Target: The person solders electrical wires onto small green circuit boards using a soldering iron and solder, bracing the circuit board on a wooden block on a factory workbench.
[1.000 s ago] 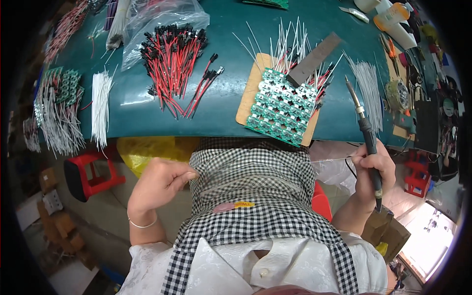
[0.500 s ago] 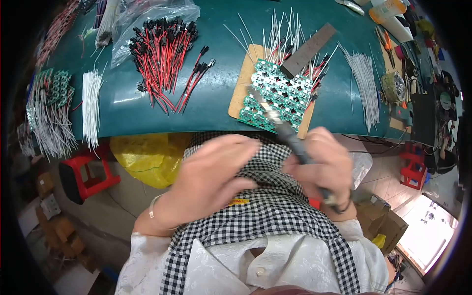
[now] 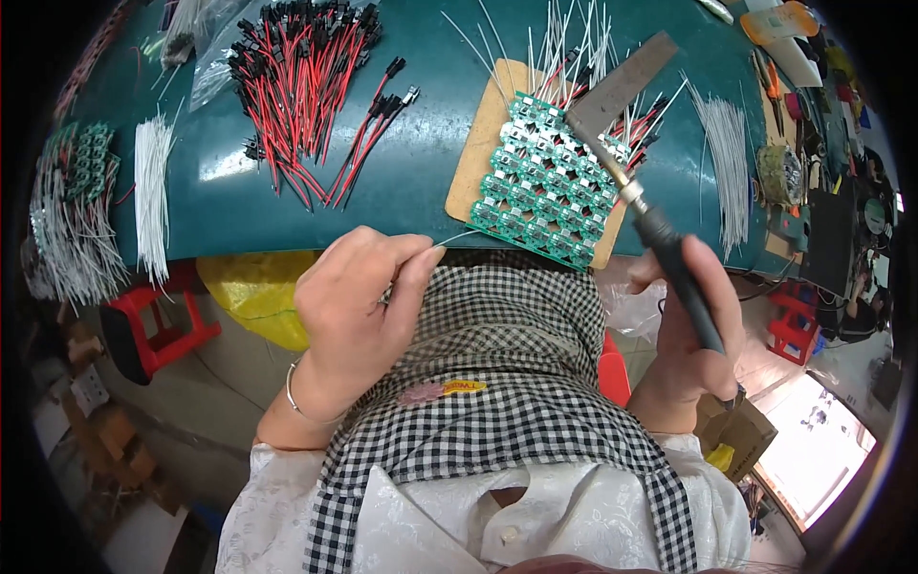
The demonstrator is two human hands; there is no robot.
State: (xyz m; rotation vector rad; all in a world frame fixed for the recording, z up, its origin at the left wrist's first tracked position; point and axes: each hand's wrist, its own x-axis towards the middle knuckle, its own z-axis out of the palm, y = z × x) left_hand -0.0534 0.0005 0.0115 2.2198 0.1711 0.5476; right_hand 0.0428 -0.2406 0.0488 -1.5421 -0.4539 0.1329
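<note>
My left hand (image 3: 359,301) is closed, thumb and forefinger pinching a thin pale wire (image 3: 461,237) at the table's front edge. The wire's far end reaches the near left corner of a panel of small green circuit boards (image 3: 540,191). My right hand (image 3: 703,320) grips a soldering iron (image 3: 665,239) by its black handle. The iron points up and left over the panel, its tip close to the lower end of a flat dark metal bar (image 3: 626,81); whether they touch I cannot tell. Under the panel lies a tan wooden board (image 3: 469,182).
White wires (image 3: 564,38) and red-black leads (image 3: 645,129) stick out behind the panel. A pile of red-black connector leads (image 3: 306,77) lies left, with white wire bundles (image 3: 153,191) (image 3: 724,163) at both sides. Wired green boards (image 3: 81,182) sit far left; tools (image 3: 770,91) lie right.
My left hand has moved slightly left and now pinches the wire. My right hand has moved right, swinging the iron's tip up and right toward the metal bar.
</note>
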